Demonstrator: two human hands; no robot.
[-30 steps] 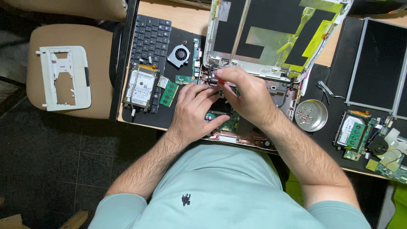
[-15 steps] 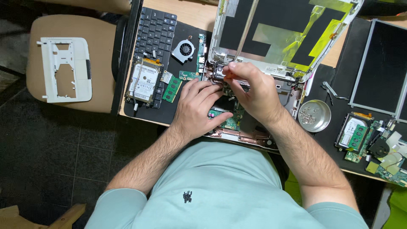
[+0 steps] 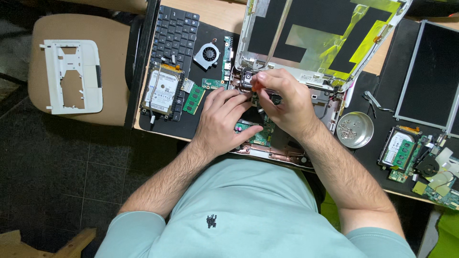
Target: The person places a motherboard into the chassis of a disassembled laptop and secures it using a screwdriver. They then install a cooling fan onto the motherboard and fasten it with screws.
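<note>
- Head view: my left hand (image 3: 224, 119) lies flat, fingers released, on the opened laptop base (image 3: 267, 138) at the tabletop's (image 3: 215, 19) near edge.
- My right hand (image 3: 282, 102) pinches a small tool at the hinge (image 3: 246, 79).
- The round metal dish (image 3: 355, 130) to the right holds small screws (image 3: 351, 129).

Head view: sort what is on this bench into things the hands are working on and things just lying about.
In hand:
- opened laptop base, under both hands
- left hand, resting on its circuit board
- right hand, pinching a small tool at the hinge

Lying about:
- keyboard
- hard drive
- fan
- memory stick
- screw dish
- white frame on the chair
</note>
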